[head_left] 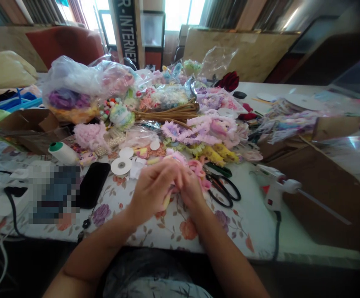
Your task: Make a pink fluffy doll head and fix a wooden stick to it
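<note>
Toward the tabletop's point(167, 232) near edge, left hand point(155, 186) and right hand point(192, 188) meet, fingers point(174, 169) bunched together, their pinch hidden. Between them, nearer the left, a yellow strip point(167, 200) slants nearward, its full length unseen.

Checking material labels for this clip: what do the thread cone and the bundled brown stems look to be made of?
Thread cone: probably spun white thread, matte, over a green, likely plastic core end. Brown stems: slim, dull, perhaps paper-wrapped wire.

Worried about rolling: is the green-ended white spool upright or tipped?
Tipped: the white spool lies on its side, green end facing left.
</note>
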Motion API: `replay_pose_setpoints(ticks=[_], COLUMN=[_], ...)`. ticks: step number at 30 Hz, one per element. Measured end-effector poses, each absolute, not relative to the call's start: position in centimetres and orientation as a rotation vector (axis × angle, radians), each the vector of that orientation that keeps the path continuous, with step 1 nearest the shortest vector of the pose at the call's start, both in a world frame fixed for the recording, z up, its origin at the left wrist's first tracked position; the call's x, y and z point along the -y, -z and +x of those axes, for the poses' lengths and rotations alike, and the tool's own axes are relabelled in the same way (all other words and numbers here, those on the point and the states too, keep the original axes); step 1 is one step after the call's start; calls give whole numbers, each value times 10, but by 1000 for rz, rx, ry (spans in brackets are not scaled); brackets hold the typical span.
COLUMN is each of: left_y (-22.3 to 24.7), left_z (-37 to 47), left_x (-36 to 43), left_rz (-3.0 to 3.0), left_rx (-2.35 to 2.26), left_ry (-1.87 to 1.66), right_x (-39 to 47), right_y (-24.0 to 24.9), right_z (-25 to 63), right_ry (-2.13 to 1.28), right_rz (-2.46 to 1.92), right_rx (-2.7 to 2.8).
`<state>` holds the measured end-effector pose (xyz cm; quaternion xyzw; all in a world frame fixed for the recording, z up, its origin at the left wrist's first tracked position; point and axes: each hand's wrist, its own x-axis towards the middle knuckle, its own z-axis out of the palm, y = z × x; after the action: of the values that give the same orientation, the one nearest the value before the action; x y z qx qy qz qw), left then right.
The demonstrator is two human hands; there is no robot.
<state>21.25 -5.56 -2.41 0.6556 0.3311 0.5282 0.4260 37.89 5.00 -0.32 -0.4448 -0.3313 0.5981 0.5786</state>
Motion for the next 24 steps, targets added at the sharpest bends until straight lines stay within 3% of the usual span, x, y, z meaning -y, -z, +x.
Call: replay_pose_setpoints(ticks=[2, 5, 11, 24], left_y=[-24, -39, 6, 14], left_z=[227, 229, 222, 214], left_x=[-36, -90, -70, -55], left_rz=[1533, 1487, 1498, 1741], left_rx=[-1033, -1156, -934, -1113], left_ry=[-1403, -1417, -1250, -1510], right_x=[-51, -51, -49, -43], right_y=[4, 6, 9, -5], right_z=[378, 377, 377, 379], right_ry=[-1385, -1364, -1310, -1335], right_rz=[-1052, -1053, -1042, -945], right_rx=[726, 699, 845, 959])
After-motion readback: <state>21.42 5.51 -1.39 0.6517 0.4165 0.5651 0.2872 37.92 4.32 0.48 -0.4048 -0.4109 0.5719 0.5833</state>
